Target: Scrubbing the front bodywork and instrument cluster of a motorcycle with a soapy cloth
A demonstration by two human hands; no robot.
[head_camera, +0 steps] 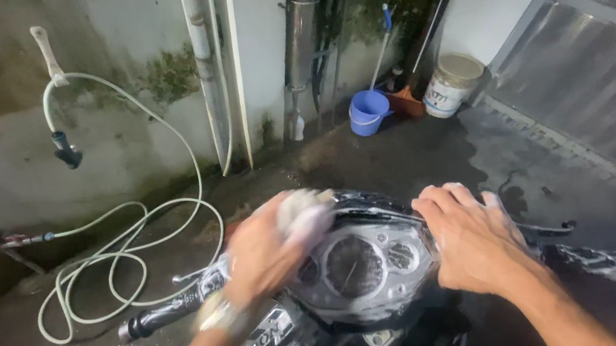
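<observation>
A black motorbike stands below me, its round instrument cluster [358, 266] wet and streaked with foam. My left hand [260, 256] grips a soapy white sponge [303, 215] and presses it on the upper left edge of the cluster; the hand is blurred. My right hand [472, 236] lies flat, fingers together, on the right side of the cluster, near the right handlebar [606, 263], which is covered in suds. The left handlebar [160, 319] sticks out below my left wrist.
A pale green hose [117, 263] lies coiled on the wet concrete at left, its nozzle [66, 151] hanging on the stained wall. A blue bucket [368, 112], a white bucket [450, 84] and broom handles stand at the back. A metal gate [591, 63] closes the right side.
</observation>
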